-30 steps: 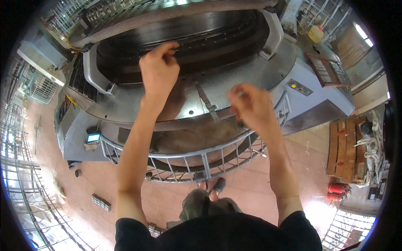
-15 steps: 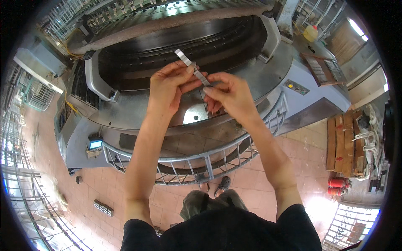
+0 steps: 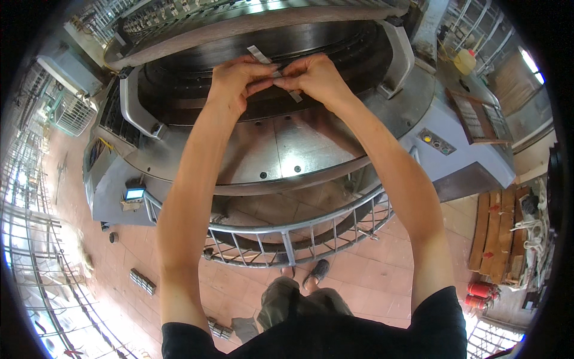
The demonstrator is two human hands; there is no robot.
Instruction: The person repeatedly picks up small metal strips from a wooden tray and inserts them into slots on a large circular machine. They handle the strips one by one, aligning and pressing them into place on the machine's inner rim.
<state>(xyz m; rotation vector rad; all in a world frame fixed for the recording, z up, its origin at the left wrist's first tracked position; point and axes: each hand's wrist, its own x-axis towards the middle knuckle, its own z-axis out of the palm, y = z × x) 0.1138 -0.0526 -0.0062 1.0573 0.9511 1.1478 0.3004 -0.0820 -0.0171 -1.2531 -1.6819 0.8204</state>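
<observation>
My left hand (image 3: 236, 81) and my right hand (image 3: 314, 78) meet over the dark curved recess (image 3: 173, 90) of a large round machine, both with fingers closed on a narrow flat silver metal strip (image 3: 259, 54). The strip slants from upper left to lower right, its ends showing beyond my fingers and its middle partly hidden by them. Nearer to me, under my forearms, lies the curved steel plate (image 3: 290, 149) with dark bolt holes. A thick brown beam (image 3: 251, 30) spans the machine beyond the recess, between two silver side brackets (image 3: 399, 57).
A curved metal railing (image 3: 287, 230) rings the machine's foot. A small lit screen (image 3: 135, 194) is at left, a button panel (image 3: 435, 142) and yellow jug (image 3: 465, 61) at right. Wooden boards (image 3: 493, 233), red cylinders (image 3: 479, 290) and a wire cart (image 3: 75, 110) stand around on the tiled floor.
A second ago my hands were apart and the strip lay on the steel plate. It was then lifted between both hands, and they have since moved forward over the recess with it.
</observation>
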